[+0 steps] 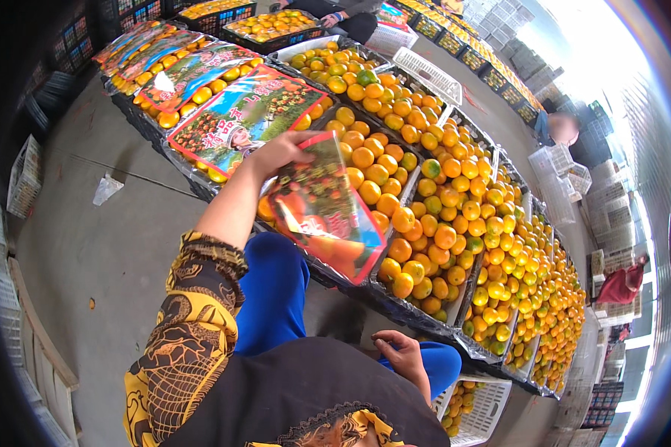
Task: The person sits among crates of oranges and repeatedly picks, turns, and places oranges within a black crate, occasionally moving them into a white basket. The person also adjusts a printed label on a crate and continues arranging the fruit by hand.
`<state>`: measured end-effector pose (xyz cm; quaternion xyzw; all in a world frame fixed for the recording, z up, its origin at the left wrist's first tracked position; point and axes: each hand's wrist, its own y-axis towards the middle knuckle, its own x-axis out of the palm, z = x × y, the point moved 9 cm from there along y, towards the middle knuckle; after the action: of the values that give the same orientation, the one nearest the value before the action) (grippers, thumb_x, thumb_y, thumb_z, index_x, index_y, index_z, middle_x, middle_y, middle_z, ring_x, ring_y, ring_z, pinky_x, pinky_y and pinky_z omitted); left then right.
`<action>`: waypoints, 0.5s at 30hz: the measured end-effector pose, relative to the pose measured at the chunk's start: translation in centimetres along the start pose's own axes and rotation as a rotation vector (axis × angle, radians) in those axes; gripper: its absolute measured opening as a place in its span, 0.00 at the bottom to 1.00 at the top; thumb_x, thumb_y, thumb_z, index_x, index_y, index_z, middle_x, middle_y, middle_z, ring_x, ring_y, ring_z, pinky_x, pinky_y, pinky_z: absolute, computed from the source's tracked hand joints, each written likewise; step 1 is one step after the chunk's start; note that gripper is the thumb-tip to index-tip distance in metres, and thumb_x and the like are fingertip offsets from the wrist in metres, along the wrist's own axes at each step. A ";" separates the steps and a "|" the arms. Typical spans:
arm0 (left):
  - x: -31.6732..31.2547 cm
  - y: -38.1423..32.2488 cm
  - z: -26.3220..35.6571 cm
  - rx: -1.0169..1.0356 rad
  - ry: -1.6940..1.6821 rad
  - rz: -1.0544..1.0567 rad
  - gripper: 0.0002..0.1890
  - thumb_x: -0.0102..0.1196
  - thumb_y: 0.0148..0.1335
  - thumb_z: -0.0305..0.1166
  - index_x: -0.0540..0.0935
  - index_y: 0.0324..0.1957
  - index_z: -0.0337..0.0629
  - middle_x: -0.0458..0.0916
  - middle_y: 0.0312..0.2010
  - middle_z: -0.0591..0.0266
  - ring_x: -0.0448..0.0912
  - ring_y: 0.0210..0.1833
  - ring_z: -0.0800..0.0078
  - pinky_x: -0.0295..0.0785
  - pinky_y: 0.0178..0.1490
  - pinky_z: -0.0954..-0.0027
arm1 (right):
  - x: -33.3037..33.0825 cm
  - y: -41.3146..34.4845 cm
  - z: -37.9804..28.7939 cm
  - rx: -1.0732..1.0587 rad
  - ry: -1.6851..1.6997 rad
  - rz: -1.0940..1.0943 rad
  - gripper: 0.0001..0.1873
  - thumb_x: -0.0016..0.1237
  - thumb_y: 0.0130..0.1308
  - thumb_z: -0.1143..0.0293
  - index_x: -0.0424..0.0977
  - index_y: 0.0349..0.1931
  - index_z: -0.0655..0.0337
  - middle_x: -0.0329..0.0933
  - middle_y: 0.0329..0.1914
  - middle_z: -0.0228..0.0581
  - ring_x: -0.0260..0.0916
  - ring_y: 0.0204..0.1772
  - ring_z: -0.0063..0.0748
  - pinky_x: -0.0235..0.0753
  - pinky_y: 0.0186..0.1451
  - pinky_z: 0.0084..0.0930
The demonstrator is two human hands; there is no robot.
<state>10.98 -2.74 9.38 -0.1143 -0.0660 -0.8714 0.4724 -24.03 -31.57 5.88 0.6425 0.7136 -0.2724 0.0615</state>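
My left hand [284, 152] grips the upper edge of a folded, glossy printed cover sheet [327, 218] with a red border and fruit pictures. The sheet hangs over a crate of orange citrus fruit [376, 162] and hides part of it. Beside that hand, a similar sheet [251, 114] lies spread flat over the neighbouring crate, fruit showing along its edges. My right hand [401, 353] is held low by my right knee, fingers curled apart, with nothing in it.
Open fruit crates [430, 251] run off to the right in rows. Covered crates [201, 72] stand at upper left. A white plastic basket [483, 410] with fruit sits by my right leg. Plastic scrap [108, 188] lies on the floor. A white basket [428, 74] stands behind the crates; other people are beyond.
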 end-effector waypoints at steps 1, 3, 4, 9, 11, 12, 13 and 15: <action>1.5 0.9 2.9 0.139 0.074 -0.040 0.32 0.54 0.52 0.15 0.76 0.62 0.43 0.82 0.49 0.64 0.80 0.47 0.75 0.75 0.53 0.71 | 0.1 0.4 0.1 0.006 0.035 0.001 0.08 0.56 0.64 0.74 0.80 0.42 0.63 0.82 0.35 0.32 0.77 0.39 0.19 0.76 0.45 0.19; 4.6 2.3 8.7 0.396 0.209 -0.194 0.37 0.51 0.43 0.14 0.77 0.62 0.44 0.83 0.50 0.61 0.79 0.51 0.73 0.71 0.57 0.72 | 0.2 1.1 0.4 0.031 0.069 0.009 0.08 0.56 0.64 0.74 0.80 0.42 0.63 0.82 0.34 0.32 0.77 0.38 0.19 0.76 0.45 0.19; 5.5 3.2 9.5 0.359 0.003 -0.214 0.36 0.51 0.43 0.15 0.77 0.61 0.43 0.83 0.49 0.60 0.80 0.51 0.72 0.72 0.57 0.71 | 0.3 1.4 0.3 0.000 0.076 0.009 0.08 0.56 0.64 0.74 0.80 0.42 0.63 0.82 0.34 0.32 0.77 0.38 0.19 0.76 0.45 0.20; 3.6 6.1 11.1 0.448 -0.172 -0.214 0.28 0.53 0.42 0.17 0.80 0.52 0.31 0.84 0.45 0.52 0.82 0.50 0.64 0.76 0.55 0.63 | 0.3 1.7 1.5 -0.026 0.001 0.025 0.08 0.57 0.64 0.74 0.81 0.43 0.63 0.83 0.34 0.33 0.77 0.39 0.19 0.76 0.44 0.20; -1.1 6.7 6.9 0.367 0.042 0.160 0.26 0.55 0.46 0.16 0.80 0.53 0.32 0.83 0.44 0.52 0.82 0.48 0.65 0.77 0.53 0.63 | 0.1 1.5 2.7 0.009 0.004 0.041 0.08 0.57 0.64 0.73 0.81 0.43 0.63 0.83 0.34 0.33 0.77 0.38 0.19 0.76 0.44 0.20; -3.0 6.5 3.2 0.258 -0.084 0.277 0.24 0.57 0.49 0.19 0.80 0.52 0.34 0.84 0.42 0.56 0.82 0.43 0.69 0.76 0.47 0.67 | 0.0 1.5 3.2 0.022 0.001 0.055 0.08 0.57 0.64 0.73 0.81 0.42 0.63 0.83 0.34 0.33 0.77 0.38 0.19 0.76 0.44 0.20; -4.3 5.8 -0.3 0.220 -0.227 0.333 0.22 0.59 0.52 0.22 0.81 0.52 0.35 0.84 0.39 0.59 0.82 0.38 0.73 0.76 0.41 0.70 | 0.1 1.5 3.7 0.035 0.006 0.053 0.08 0.57 0.63 0.72 0.81 0.42 0.63 0.83 0.33 0.33 0.77 0.38 0.19 0.76 0.44 0.20; -7.2 4.0 -5.9 0.091 -0.028 0.377 0.24 0.60 0.53 0.23 0.78 0.56 0.37 0.84 0.39 0.59 0.81 0.39 0.72 0.75 0.41 0.68 | 0.3 1.7 4.4 0.061 0.008 0.056 0.09 0.57 0.63 0.72 0.81 0.42 0.63 0.83 0.33 0.33 0.76 0.37 0.18 0.76 0.44 0.20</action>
<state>17.33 -0.43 1.82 -0.1152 -0.0892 -0.7621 0.6309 -23.63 -33.32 1.49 0.6650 0.6869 -0.2894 0.0466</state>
